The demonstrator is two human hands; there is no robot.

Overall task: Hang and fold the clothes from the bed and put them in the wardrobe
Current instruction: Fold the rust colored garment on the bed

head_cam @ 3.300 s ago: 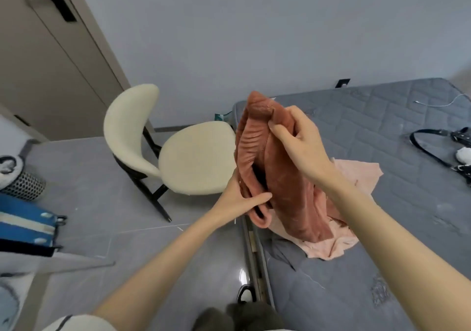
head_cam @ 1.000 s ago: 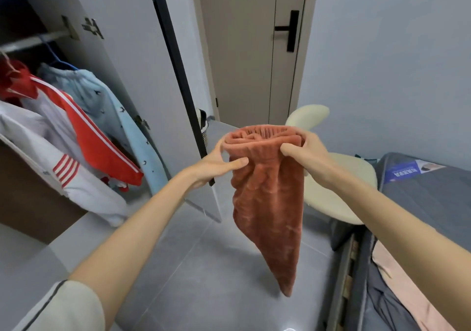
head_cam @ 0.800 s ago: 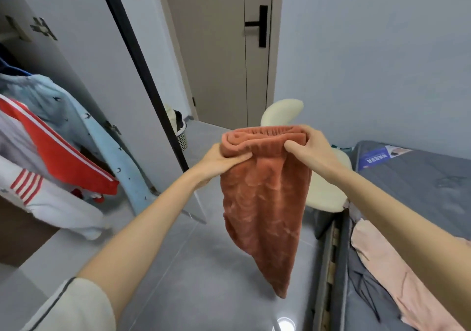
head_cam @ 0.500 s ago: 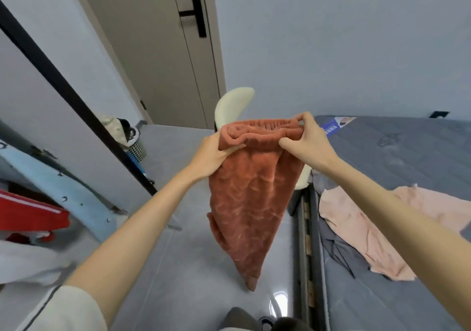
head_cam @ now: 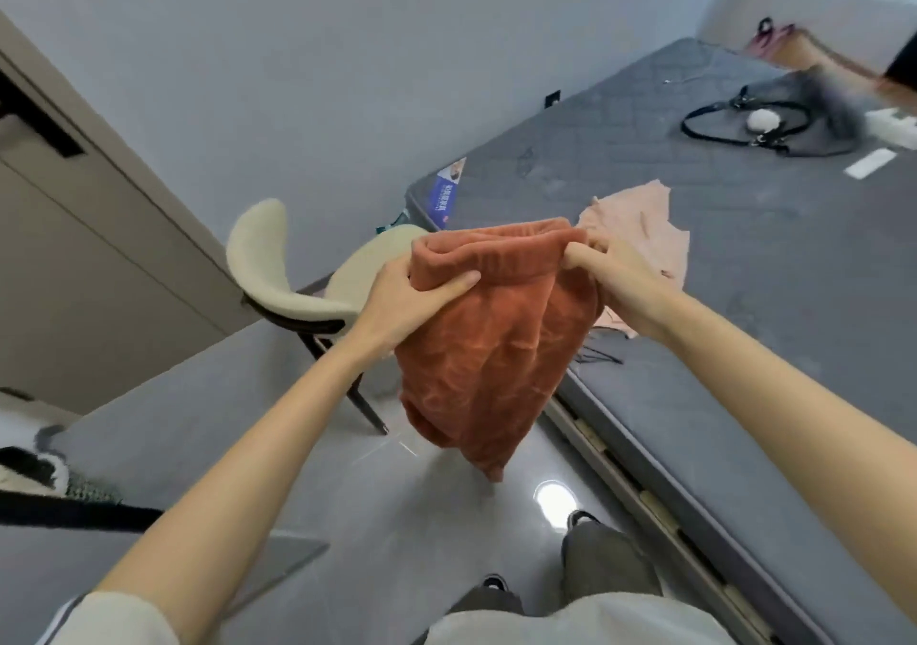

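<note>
Beside the bed [head_cam: 754, 287], I'm seeing the left hand [head_cam: 404, 304] and right hand [head_cam: 622, 287] gripping the rust garment [head_cam: 496, 351]; the blue label [head_cam: 449, 192] is showing print too blurred to read.

The person wears a white short-sleeved top [head_cam: 570, 624] with a dark stripe [head_cam: 57, 618] on the sleeve [head_cam: 114, 617], olive-grey trousers [head_cam: 605, 570] and dark shoes [head_cam: 580, 518].

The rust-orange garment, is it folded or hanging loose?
Hanging loose, not folded. The left hand and right hand grip the rust-orange garment by its top band, and the rest dangles bunched above the floor.
</note>
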